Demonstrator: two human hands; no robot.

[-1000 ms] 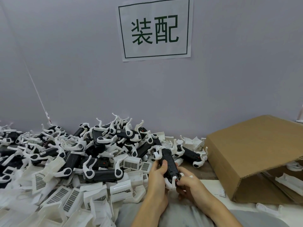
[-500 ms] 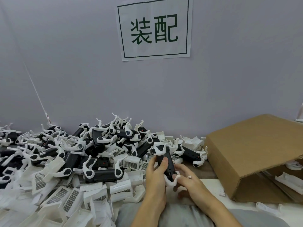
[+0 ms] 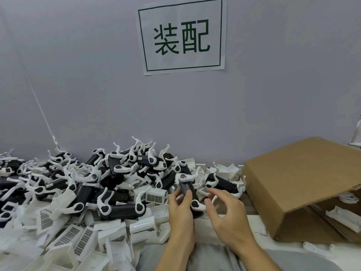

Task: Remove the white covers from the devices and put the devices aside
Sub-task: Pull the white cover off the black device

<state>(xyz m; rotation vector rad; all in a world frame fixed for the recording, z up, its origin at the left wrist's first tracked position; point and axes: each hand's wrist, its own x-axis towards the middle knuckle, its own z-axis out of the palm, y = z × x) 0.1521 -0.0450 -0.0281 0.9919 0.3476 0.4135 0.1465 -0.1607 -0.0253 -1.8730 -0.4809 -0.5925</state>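
Against the grey wall — paper sign with green characters. Across the tabletop, pile of black devices and loose white covers; cardboard box at right. Nearest: left hand gripping one black device upright, white arms attached; right hand just beside — fingers spread, holding nothing.
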